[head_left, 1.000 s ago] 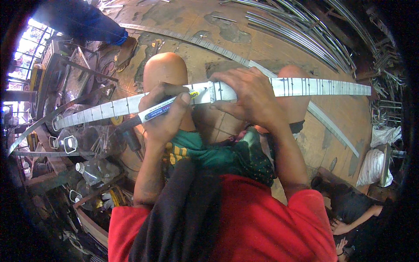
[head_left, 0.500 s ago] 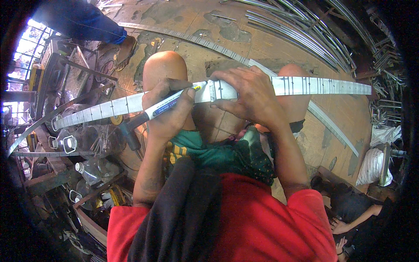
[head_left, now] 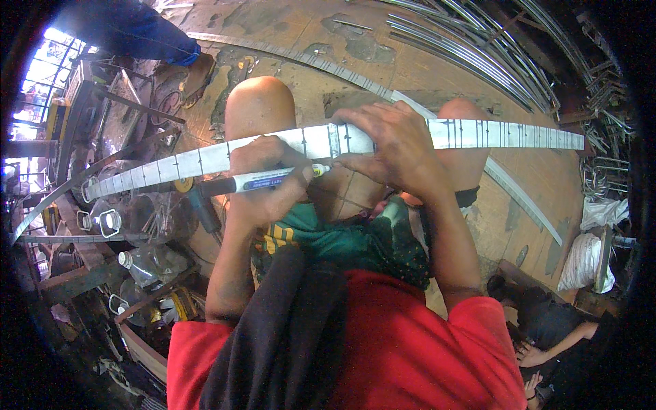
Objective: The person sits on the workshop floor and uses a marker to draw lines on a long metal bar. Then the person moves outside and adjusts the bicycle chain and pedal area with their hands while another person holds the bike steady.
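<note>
A long pale flat strip [head_left: 509, 134] with black cross lines lies across my knees. My left hand [head_left: 270, 181] is closed on a white-and-blue marker pen [head_left: 256, 180], whose dark end points left. The pen's tip is just below the strip's lower edge, near my right thumb. My left knuckles overlap the strip's lower edge. My right hand [head_left: 400, 143] is closed over the strip's middle, fingers across the top and thumb below. By its fingertips, a short pale section [head_left: 342, 139] with bold dark lines appears to overlap the strip; most of it is hidden.
Another marked strip [head_left: 301, 58] runs diagonally on the worn floor beyond my knees. Metal rods [head_left: 451, 51] lie at far right. Clear plastic jugs [head_left: 154, 265] and a dark-headed hammer-like tool [head_left: 203, 210] are at left. Other people's foot [head_left: 198, 72] and arm [head_left: 564, 342] show nearby.
My left hand has lowered the marker from the strip's face to below its edge, and the pen now lies flatter. The right hand has stayed almost in place.
</note>
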The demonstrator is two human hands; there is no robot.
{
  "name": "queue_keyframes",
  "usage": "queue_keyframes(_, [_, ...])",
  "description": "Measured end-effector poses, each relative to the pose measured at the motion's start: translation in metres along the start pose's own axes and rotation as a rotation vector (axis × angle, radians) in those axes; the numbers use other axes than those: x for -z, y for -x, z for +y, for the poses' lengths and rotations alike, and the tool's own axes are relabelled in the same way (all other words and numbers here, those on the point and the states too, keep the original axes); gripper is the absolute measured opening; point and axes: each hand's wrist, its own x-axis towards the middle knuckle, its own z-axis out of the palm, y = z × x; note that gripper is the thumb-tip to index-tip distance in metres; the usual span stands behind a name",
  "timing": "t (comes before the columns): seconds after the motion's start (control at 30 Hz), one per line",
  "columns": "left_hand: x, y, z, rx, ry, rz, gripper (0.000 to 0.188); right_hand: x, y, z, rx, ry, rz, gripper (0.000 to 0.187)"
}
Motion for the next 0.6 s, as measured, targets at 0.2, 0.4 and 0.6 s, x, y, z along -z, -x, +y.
queue_keyframes(0.2, [0.008,0.012,-0.003,0.203,0.241,0.331,0.023,0.000,-0.002,-0.006,-0.015,-0.024,-0.059,0.056])
queue_keyframes(0.4, [0.025,0.017,-0.005,0.213,0.190,0.436,0.017,-0.013,-0.014,-0.024,0.021,0.043,-0.040,0.056])
queue_keyframes(0.6, [0.027,0.022,-0.011,0.264,0.216,0.433,0.015,-0.015,-0.023,-0.033,0.006,-0.026,-0.117,0.057])
